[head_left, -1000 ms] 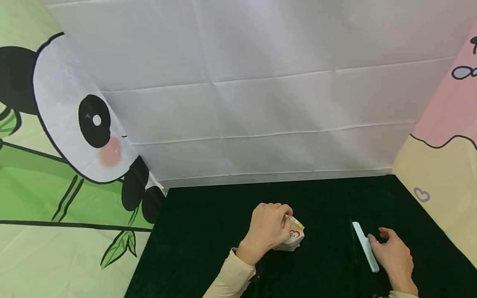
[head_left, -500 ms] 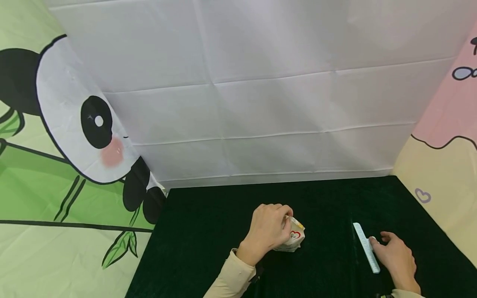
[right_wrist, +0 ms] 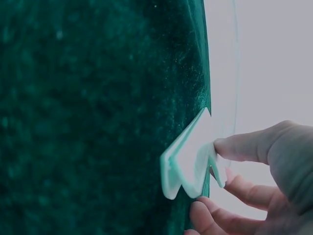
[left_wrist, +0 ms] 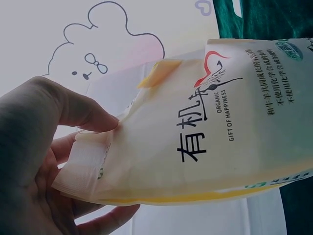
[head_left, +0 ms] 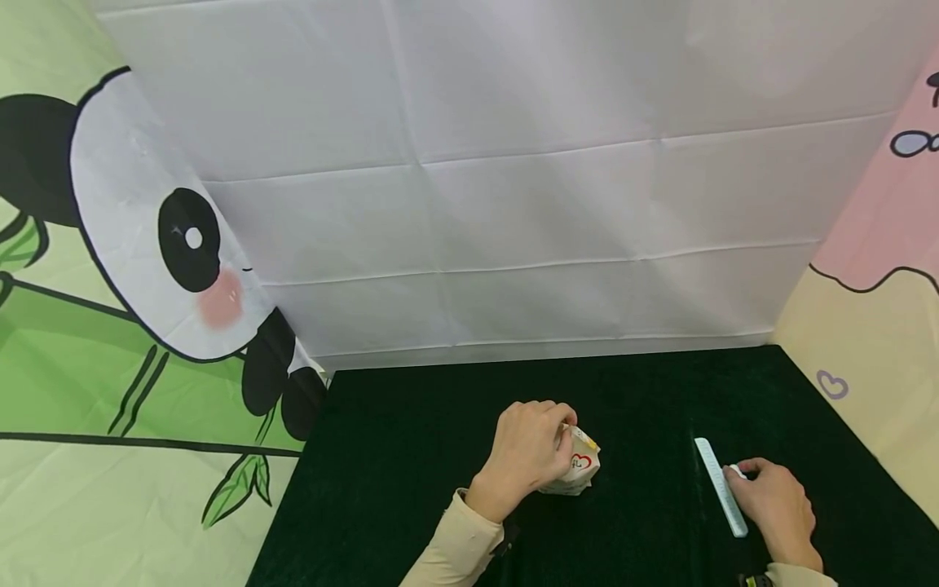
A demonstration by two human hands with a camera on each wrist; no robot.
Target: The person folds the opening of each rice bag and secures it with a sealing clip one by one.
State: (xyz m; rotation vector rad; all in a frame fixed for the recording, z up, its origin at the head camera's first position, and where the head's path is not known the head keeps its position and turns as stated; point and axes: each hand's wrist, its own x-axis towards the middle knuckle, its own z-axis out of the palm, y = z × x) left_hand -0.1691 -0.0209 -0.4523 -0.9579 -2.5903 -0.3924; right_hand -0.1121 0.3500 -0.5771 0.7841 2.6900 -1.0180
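A cream packet (head_left: pixel 583 466) with a red heart outline stands on the table, its far side hidden by my left hand (head_left: pixel 526 448). In the left wrist view, thumb and fingers pinch the folded top end of the packet (left_wrist: pixel 205 127), which bears black lettering and "ORGANIC". To the right lies a long, pale mint bag sealing clip (head_left: pixel 722 487) with a small tab on its side. My right hand (head_left: pixel 776 507) pinches that tab between thumb and forefinger. The right wrist view shows the clip (right_wrist: pixel 188 159) end-on, angled, with the thumb on its tab.
A dark green cloth (head_left: pixel 411 473) covers the table. Behind it hangs a white sheet (head_left: pixel 513 228). A panda-printed curtain (head_left: pixel 117 391) is at the left, and a pink and cream one (head_left: pixel 880 350) at the right.
My right forefinger has come down to the clip's tab, closing with the thumb. My left hand and the packet have stayed put.
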